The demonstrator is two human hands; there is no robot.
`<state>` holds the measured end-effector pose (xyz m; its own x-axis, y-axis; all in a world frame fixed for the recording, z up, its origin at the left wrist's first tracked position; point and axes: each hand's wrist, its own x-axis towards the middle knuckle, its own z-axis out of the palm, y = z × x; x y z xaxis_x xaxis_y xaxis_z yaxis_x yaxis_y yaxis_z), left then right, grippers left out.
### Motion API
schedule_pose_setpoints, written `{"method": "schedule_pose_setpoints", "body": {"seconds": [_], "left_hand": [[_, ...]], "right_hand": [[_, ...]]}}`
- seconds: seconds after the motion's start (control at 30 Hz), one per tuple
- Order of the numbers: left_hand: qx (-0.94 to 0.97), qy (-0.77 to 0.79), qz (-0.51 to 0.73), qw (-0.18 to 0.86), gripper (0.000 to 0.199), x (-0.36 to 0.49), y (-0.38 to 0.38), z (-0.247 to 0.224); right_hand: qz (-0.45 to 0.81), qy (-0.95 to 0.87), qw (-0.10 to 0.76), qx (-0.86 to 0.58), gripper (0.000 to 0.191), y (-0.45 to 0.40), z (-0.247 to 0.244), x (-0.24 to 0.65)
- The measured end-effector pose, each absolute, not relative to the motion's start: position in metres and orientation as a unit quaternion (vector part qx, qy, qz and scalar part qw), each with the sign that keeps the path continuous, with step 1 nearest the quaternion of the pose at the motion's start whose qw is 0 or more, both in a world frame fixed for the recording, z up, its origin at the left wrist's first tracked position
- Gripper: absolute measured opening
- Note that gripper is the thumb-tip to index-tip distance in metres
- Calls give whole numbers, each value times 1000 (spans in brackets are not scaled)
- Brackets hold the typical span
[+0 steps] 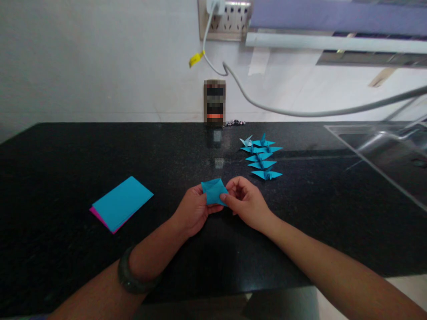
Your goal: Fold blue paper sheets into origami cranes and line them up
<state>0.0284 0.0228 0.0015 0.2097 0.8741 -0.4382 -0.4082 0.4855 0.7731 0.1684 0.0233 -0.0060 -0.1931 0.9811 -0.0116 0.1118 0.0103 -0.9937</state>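
Observation:
A small folded piece of blue origami paper (213, 191) is held between my two hands, above the dark countertop (187, 155). My left hand (195, 209) grips its left side, with the thumb on top and fingers beneath. At the right edge, my right hand (248, 202) pinches the paper between thumb and fingers. Beyond my right hand stand several folded blue paper cranes (262, 163) in a loose column, with one paler crane (247, 141) at the back. A stack of blue paper sheets (123, 202) lies to the left, a pink sheet (98, 218) showing under it.
A phone-like object (215, 103), blurred out, leans on the wall, with a beaded string (235, 122) beside it. A white cable (267, 106) hangs from the wall socket (230, 20) across to the right. A metal-edged sink (376, 155) is at the right.

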Motion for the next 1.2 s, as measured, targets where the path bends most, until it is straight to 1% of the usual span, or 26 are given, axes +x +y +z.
{"method": "schedule_pose_setpoints", "body": {"seconds": [0.17, 0.3, 0.5, 0.67, 0.87, 1.0, 1.1, 1.13, 1.2], "left_hand": [[266, 448, 432, 736, 11, 29, 21, 2], [267, 448, 429, 738, 7, 29, 21, 2], [271, 455, 419, 738, 9, 29, 21, 2], [267, 457, 430, 732, 10, 30, 21, 3], [267, 450, 444, 728, 20, 28, 21, 0], [278, 469, 458, 702, 27, 29, 22, 0], [312, 488, 462, 672, 26, 29, 22, -1], [338, 498, 462, 652, 25, 28, 22, -1], [405, 526, 457, 593, 22, 26, 22, -2]], "right_hand": [[519, -579, 413, -474, 24, 23, -8, 169], [510, -584, 409, -480, 23, 22, -7, 168], [510, -563, 416, -499, 11, 23, -3, 168], [522, -564, 404, -496, 8, 24, 0, 170], [552, -547, 412, -475, 17, 24, -5, 169], [567, -534, 412, -472, 18, 25, -7, 169], [564, -539, 397, -483, 15, 27, -4, 171], [562, -539, 392, -490, 14, 27, -2, 172], [559, -537, 383, -502, 21, 28, 2, 173]]}}
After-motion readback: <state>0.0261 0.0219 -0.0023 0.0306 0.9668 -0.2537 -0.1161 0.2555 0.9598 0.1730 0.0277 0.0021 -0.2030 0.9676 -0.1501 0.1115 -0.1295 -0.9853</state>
